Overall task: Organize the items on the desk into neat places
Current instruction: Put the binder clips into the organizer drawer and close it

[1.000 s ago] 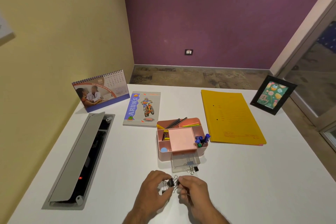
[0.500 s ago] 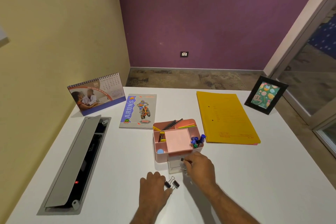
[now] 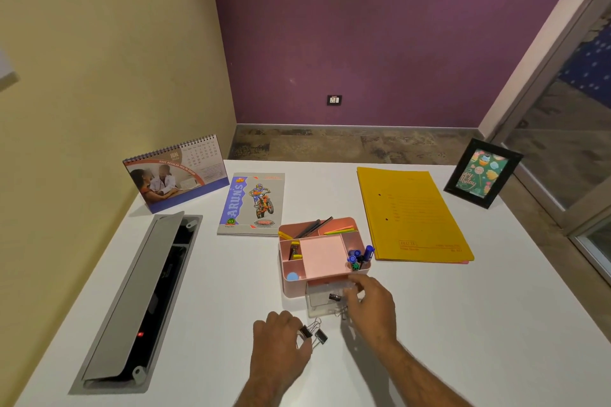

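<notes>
Binder clips [image 3: 314, 334] are touched by the left hand [image 3: 281, 340], its fingers loosely curled; over the clear drawer [image 3: 319, 301], the right hand [image 3: 372, 302] is held, grip unclear. Bare counter [image 3: 496, 324] lies rightward.

White desk [image 3: 463, 324] under me. Far left: desk calendar [image 3: 177, 175] standing upright. Beside it, a notebook [image 3: 253, 205] with a motorbike cover, lying flat. Right of centre: yellow folder [image 3: 413, 215], flat. Far right corner: black picture frame [image 3: 482, 173], propped up. Middle: pink organizer [image 3: 322, 256], its clear drawer [image 3: 322, 302] pulled out toward me. Two black binder clips [image 3: 314, 334] lie on the surface just in front of the drawer. Left side: grey cable hatch [image 3: 132, 301] set into the top, lid raised.
</notes>
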